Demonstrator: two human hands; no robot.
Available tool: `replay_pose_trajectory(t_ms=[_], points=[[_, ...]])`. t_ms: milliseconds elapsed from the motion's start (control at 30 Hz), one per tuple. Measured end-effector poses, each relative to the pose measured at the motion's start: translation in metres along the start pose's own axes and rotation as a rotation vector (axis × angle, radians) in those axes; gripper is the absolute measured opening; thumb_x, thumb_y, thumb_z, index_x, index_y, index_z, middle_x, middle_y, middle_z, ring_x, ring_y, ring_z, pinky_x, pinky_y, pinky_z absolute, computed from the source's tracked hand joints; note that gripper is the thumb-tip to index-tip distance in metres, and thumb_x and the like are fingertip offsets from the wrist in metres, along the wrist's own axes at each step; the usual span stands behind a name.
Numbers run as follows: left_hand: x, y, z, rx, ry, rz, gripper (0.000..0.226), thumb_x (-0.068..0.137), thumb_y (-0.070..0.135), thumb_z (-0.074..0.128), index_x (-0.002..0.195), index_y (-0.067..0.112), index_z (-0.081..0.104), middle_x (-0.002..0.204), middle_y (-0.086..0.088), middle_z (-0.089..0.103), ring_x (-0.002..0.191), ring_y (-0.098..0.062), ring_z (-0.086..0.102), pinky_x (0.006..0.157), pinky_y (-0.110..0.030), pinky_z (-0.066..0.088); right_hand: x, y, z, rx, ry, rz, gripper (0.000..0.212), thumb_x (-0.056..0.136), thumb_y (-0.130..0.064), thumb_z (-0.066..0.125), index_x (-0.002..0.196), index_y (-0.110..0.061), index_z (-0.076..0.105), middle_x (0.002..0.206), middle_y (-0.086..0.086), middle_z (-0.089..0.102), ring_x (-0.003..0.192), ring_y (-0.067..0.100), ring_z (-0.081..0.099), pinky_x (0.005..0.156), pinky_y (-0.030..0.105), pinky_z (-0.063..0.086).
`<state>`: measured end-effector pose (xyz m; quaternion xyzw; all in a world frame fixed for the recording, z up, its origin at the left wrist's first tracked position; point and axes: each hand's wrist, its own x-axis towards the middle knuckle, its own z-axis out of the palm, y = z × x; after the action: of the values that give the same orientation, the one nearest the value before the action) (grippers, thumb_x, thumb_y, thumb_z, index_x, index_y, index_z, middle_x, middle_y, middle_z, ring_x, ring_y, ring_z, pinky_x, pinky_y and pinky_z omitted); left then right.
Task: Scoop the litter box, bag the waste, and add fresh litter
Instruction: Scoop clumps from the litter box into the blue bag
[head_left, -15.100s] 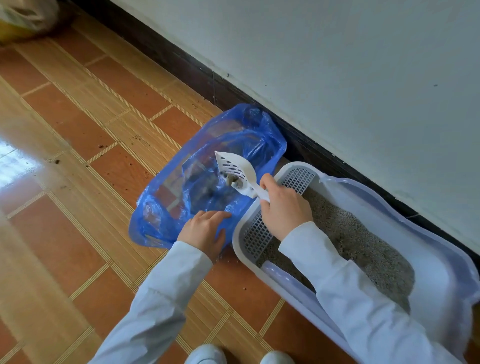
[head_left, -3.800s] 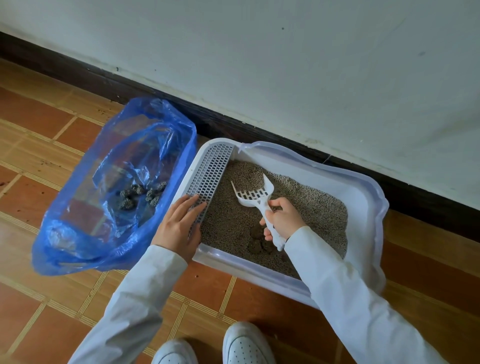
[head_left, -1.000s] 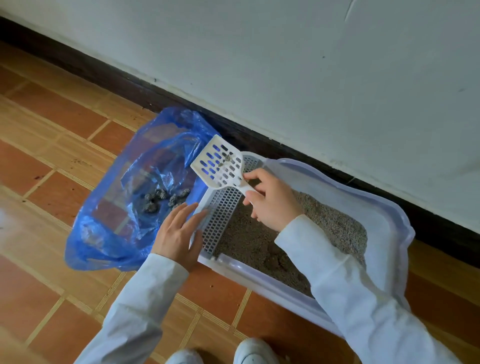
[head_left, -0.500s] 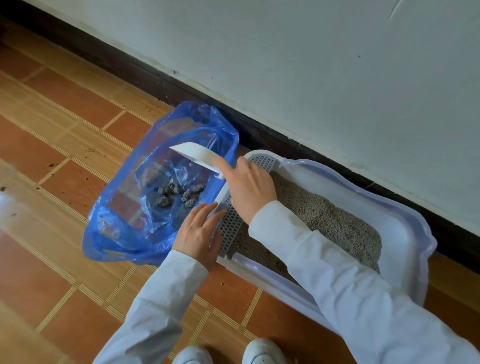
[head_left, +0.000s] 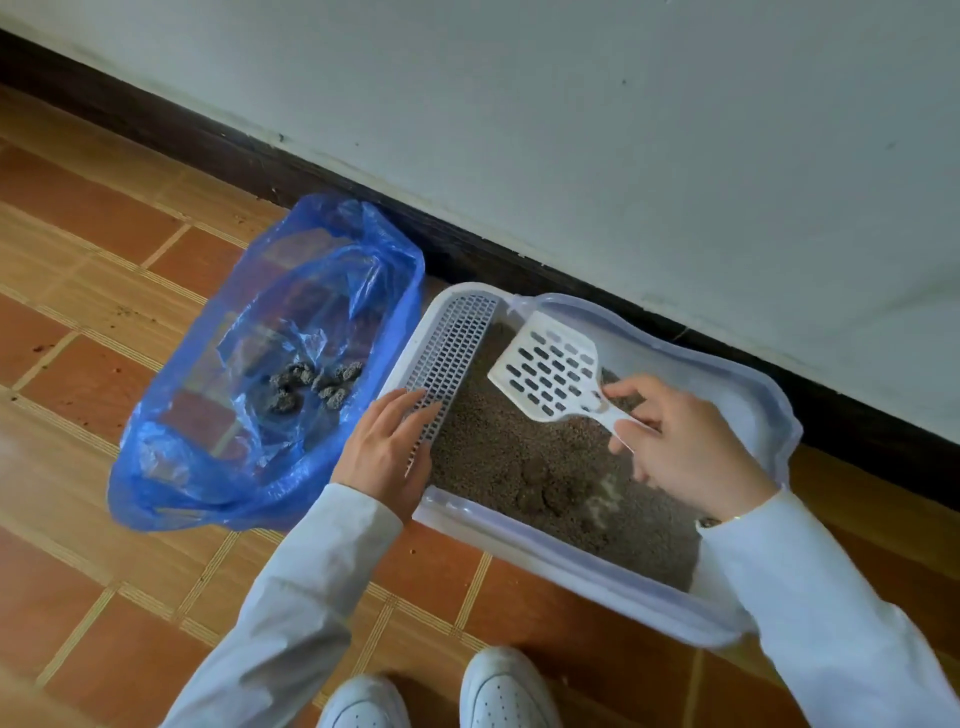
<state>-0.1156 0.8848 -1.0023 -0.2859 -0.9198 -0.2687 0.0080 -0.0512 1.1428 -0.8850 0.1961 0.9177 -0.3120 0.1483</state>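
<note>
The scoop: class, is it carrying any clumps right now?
No: the scoop, held over the litter box by the right hand, shows only bare slots.

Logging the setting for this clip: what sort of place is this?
Most likely a room in a home, at floor level by a wall: terracotta floor tiles, a dark skirting board under a pale plastered wall, and a cat litter box set against it.
</note>
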Motion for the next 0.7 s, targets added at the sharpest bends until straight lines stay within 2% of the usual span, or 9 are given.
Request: replay_pose_trajectory(t_ms=[100,267,367,433,500,600,700], points=[[0.002,0.004,0.007,0.005,-0.011,0.023,0.041,0.084,0.016,0.042,0.116,0.005,0.064,0.122,-0.016,0.062,0.116,-0.037,0.056,0.095,-0.052,0.047,-0.02,0.041,-0.016,-0.017,-0.047,0.169,0.029,0.091,-0.011,0.052,0.113,-0.028,0.055,0.088,0.003,0.069,0.064,0.018,0.061,0.064,0.036,0.054],[0.001,0.005,0.012,0.037,-0.012,0.031,0.042,0.084,0.017,0.04,0.115,0.005,0.065,0.12,-0.017,0.063,0.114,-0.037,0.057,0.092,-0.054,0.049,-0.032,0.075,-0.02,-0.286,-0.227,0.337,0.026,0.089,-0.017,0.047,0.112,-0.026,0.056,0.095,0.004,0.066,0.08,0.025,0.063,0.07,0.034,0.052],[0.001,0.005,0.012,0.045,-0.015,0.038,0.042,0.083,0.016,0.04,0.114,0.004,0.065,0.12,-0.017,0.063,0.114,-0.038,0.057,0.091,-0.054,0.049,-0.033,0.078,-0.012,-0.348,-0.307,0.373,0.027,0.082,-0.011,0.044,0.105,-0.014,0.059,0.09,0.01,0.067,0.074,0.026,0.062,0.065,0.032,0.051],[0.001,0.005,0.013,0.05,-0.018,0.04,0.042,0.083,0.017,0.04,0.114,0.004,0.065,0.12,-0.017,0.063,0.114,-0.037,0.056,0.091,-0.054,0.049,-0.029,0.079,-0.004,-0.296,-0.347,0.366,0.029,0.081,-0.008,0.043,0.105,-0.011,0.06,0.088,0.012,0.069,0.068,0.026,0.063,0.063,0.034,0.051],[0.001,0.005,0.013,0.057,-0.019,0.039,0.041,0.083,0.017,0.041,0.113,0.004,0.066,0.12,-0.017,0.063,0.114,-0.037,0.057,0.091,-0.054,0.049,-0.024,0.08,0.004,-0.189,-0.381,0.368,0.026,0.083,-0.007,0.043,0.103,-0.016,0.057,0.082,0.009,0.071,0.057,0.022,0.063,0.059,0.033,0.054],[0.001,0.005,0.014,0.057,-0.014,0.038,0.04,0.084,0.016,0.041,0.112,0.004,0.066,0.12,-0.017,0.063,0.114,-0.037,0.057,0.091,-0.054,0.049,-0.016,0.083,0.016,-0.036,-0.416,0.366,0.03,0.086,-0.004,0.042,0.106,-0.025,0.052,0.073,0.005,0.069,0.044,0.016,0.056,0.041,0.022,0.045],[0.0,0.006,0.015,0.059,-0.005,0.038,0.04,0.084,0.016,0.041,0.113,0.004,0.066,0.12,-0.017,0.062,0.115,-0.037,0.056,0.094,-0.053,0.048,-0.01,0.084,0.029,0.047,-0.444,0.35,0.031,0.087,-0.002,0.042,0.107,-0.023,0.052,0.071,0.005,0.067,0.043,0.015,0.054,0.037,0.02,0.041]])
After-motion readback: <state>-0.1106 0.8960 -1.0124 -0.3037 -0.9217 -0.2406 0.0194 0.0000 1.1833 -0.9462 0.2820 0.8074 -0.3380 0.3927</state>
